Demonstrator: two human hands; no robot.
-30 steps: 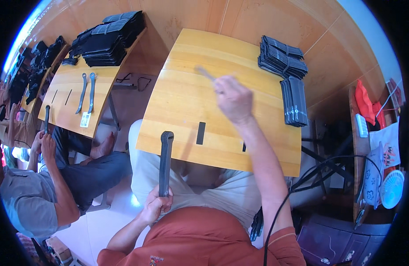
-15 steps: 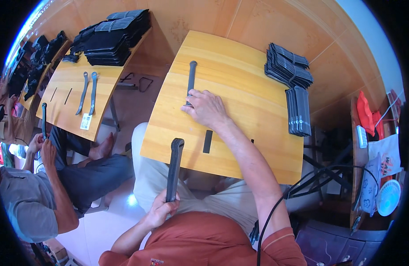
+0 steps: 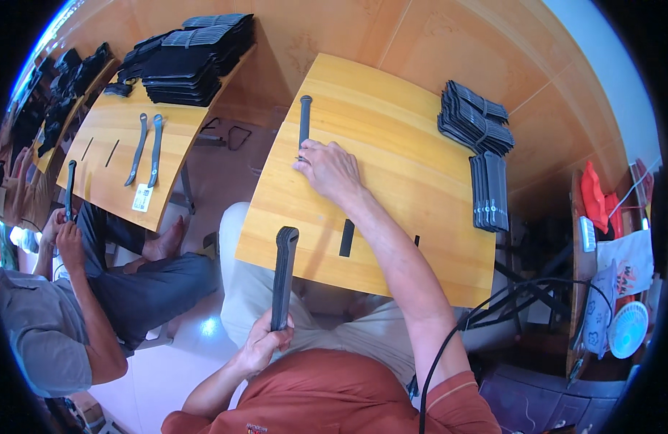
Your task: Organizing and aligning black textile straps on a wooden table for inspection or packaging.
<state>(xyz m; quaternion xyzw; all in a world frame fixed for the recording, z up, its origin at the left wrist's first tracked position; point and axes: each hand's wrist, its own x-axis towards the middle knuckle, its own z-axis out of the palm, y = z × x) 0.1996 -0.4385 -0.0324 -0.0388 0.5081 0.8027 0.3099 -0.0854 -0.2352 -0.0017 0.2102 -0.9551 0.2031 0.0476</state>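
Observation:
My left hand (image 3: 267,341) is closed round the lower end of a bundle of dark flat straps (image 3: 283,275) with rounded tops. The bundle stands nearly upright in front of the near table edge. Over the table's left part, my right hand (image 3: 331,169) grips the near end of a single dark strap (image 3: 305,117) with a rounded far end. Its fingertips partly hide that near end. The strap lies along the left side of the wooden table (image 3: 392,130).
Strapped dark stacks (image 3: 476,119) and a row of folded dark pieces (image 3: 489,192) lie at the table's right. Dark rectangular slots (image 3: 345,237) mark its near part. A co-worker (image 3: 48,325) sits left at another table (image 3: 106,181). A black cable (image 3: 439,354) runs past my right arm.
My right hand and the single strap have shifted left and slightly away across the table. My left hand keeps the bundle in nearly the same place. The view has tilted slightly.

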